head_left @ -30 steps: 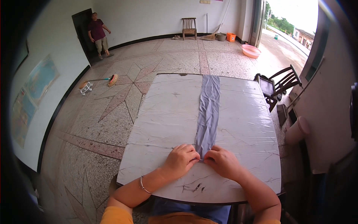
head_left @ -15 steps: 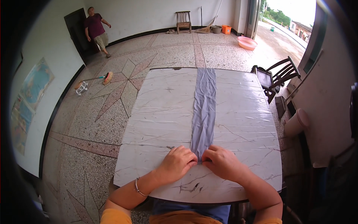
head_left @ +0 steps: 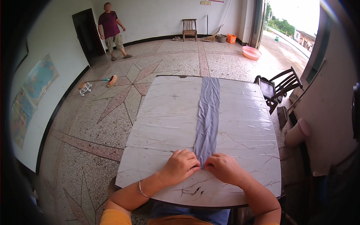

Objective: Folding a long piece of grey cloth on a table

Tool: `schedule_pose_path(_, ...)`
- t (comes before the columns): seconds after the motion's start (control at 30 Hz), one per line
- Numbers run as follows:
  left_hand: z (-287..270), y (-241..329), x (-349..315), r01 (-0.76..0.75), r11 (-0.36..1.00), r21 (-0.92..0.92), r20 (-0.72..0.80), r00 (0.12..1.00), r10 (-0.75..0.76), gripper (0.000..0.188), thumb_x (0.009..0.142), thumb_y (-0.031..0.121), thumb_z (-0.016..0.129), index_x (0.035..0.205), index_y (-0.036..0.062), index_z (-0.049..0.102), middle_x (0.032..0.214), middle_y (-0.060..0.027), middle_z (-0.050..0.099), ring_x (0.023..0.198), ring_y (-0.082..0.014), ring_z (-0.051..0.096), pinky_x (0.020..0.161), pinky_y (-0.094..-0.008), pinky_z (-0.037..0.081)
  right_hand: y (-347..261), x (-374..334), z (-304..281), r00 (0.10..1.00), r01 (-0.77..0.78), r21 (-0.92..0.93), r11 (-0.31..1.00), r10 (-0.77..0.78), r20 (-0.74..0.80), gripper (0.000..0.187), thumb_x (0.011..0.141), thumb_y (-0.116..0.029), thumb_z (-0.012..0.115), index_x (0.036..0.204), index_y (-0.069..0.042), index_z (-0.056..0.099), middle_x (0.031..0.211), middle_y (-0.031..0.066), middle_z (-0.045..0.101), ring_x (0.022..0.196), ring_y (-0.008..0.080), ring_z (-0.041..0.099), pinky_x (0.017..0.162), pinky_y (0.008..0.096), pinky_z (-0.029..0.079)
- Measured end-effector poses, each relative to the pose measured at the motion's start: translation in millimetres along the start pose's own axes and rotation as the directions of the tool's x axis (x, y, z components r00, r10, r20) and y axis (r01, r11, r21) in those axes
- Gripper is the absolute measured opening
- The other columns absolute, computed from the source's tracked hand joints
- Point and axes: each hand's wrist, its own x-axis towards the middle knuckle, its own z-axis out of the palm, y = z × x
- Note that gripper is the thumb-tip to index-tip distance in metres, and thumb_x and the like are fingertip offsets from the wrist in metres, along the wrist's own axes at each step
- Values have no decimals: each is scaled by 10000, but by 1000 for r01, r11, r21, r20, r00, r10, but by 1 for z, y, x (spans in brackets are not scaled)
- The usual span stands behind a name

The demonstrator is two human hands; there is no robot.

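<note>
Grey fabric, creased along its length, formed a long strip (head_left: 208, 116) on the white, marbled table (head_left: 161, 112). The strip ran from the far edge toward the person and ended short of the near edge. The left hand (head_left: 183, 165) and the right hand (head_left: 225, 168) were positioned at opposite corners of this near end, close together but apart. The fingers of each hand were drawn into a narrow pinch on the fabric; their exact placement underneath was hidden. Beyond the hands, the strip lay spread and wrinkled, with no hand on it. The step in hand was judged to be folding or rolling the near end. The next move would have called for equal tension at both corners and a square alignment with the strip's long sides, to prevent skew.
</note>
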Motion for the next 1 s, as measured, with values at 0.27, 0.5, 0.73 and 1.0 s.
schedule_pose_path(0.27,0,1,1,57,998,-28,38,998,-56,135,822,197,748,911,116,687,927,-24,613,958,-235,574,850,-393,435,1,0,-1,997,62,-16,998,-63,-47,82,836,-170,695,876,-99,684,897,71,658,918,293,632,763,398,523)
schedule_pose_path(0.5,4,-2,2,12,999,-42,14,1000,-11,128,811,175,756,918,125,706,901,-28,643,933,-238,597,852,-390,451,3,3,0,998,-54,86,995,56,-24,96,839,-181,694,896,-104,695,916,81,656,925,293,636,771,393,530)
schedule_pose_path(0.73,2,1,2,15,1000,12,-6,1000,-15,144,797,170,759,910,101,702,927,-28,633,946,-237,588,845,-383,457,0,2,2,994,28,-12,1000,-29,-106,100,818,-173,716,881,-97,703,931,75,650,918,292,636,777,395,530)
schedule_pose_path(1.0,1,2,4,-26,999,-37,3,1000,26,176,772,159,781,922,104,707,933,-29,643,932,-242,594,836,-383,471,9,2,2,996,82,77,994,-80,-28,117,818,-174,722,904,-100,696,892,82,663,909,297,639,742,411,532)
